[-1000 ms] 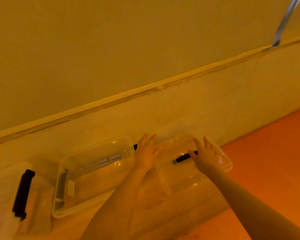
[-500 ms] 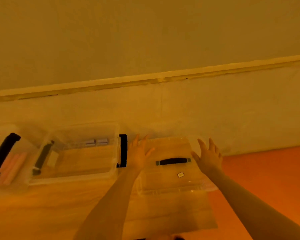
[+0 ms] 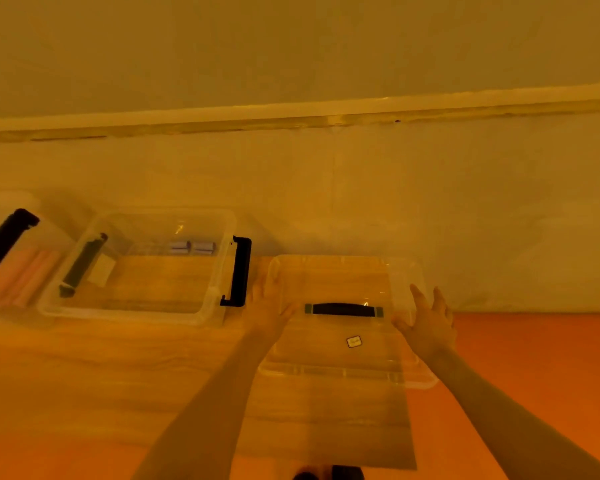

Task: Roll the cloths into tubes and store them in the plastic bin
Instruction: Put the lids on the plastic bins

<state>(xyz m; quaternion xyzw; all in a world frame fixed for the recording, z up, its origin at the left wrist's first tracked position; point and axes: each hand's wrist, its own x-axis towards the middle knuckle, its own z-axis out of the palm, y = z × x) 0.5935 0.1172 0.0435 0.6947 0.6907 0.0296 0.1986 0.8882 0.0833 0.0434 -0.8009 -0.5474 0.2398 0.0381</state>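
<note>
Here, three clear plastic bins on the wooden table [image 3: 118, 358], rightmost lidded clear rectangular bin [image 3: 343, 351], black handle [image 3: 343, 310] running left-right, between left hand [image 3: 267, 306] and right hand [image 3: 426, 323], both spread-fingered at its sides, pink rolled cloths [image 3: 28, 275] in the far-left bin.

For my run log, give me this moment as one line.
hands: left and right open at lid sides | bin: open, left of lid | lid: flat on table

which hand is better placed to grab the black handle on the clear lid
Right, narrowly. The right hand has its thumb close to the right end of the black handle on the clear lid; the left hand sits farther off, at the lid's left edge.
</note>
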